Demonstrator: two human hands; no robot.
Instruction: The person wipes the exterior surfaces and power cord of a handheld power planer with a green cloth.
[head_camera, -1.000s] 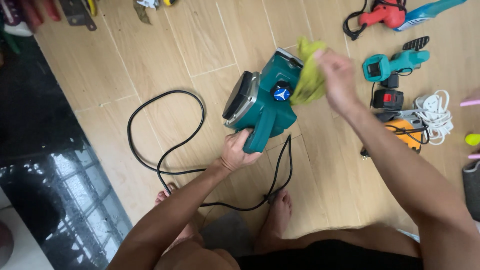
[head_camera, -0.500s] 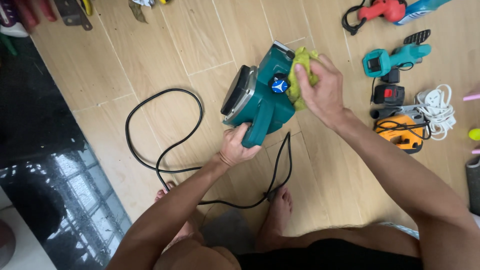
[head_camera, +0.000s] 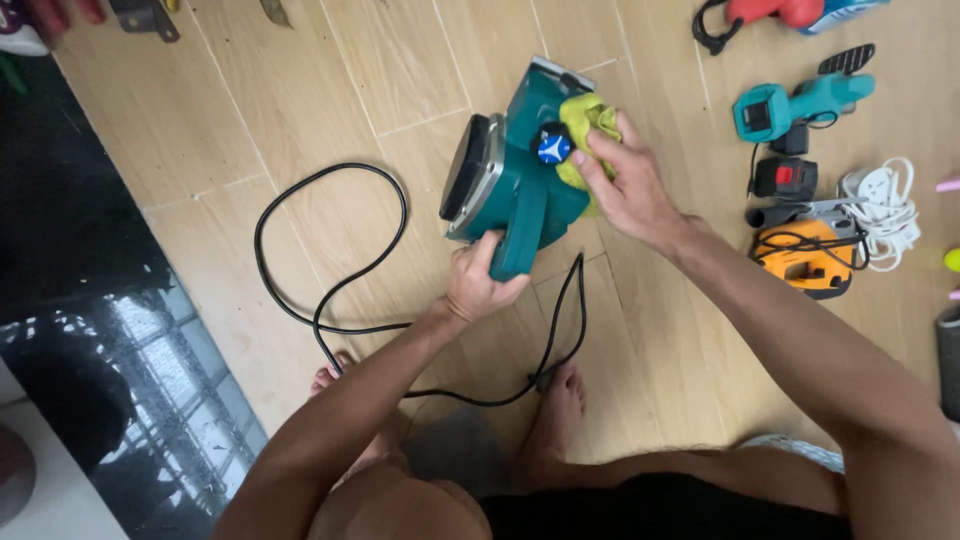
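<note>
Firmly, left hand (head_camera: 480, 285) grips green planer (head_camera: 515, 175); right hand (head_camera: 625, 185) presses yellow cloth (head_camera: 588, 115)

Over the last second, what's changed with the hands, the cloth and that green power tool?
The right hand brought the yellow-green cloth down from the tool's far end and now presses it bunched beside the black knob. The left hand kept its grip on the green power tool handle. The black cord and the floor tools stayed put.

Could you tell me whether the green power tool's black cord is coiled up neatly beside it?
No, the cord lies in loose loops across the floor below the tool.
</note>
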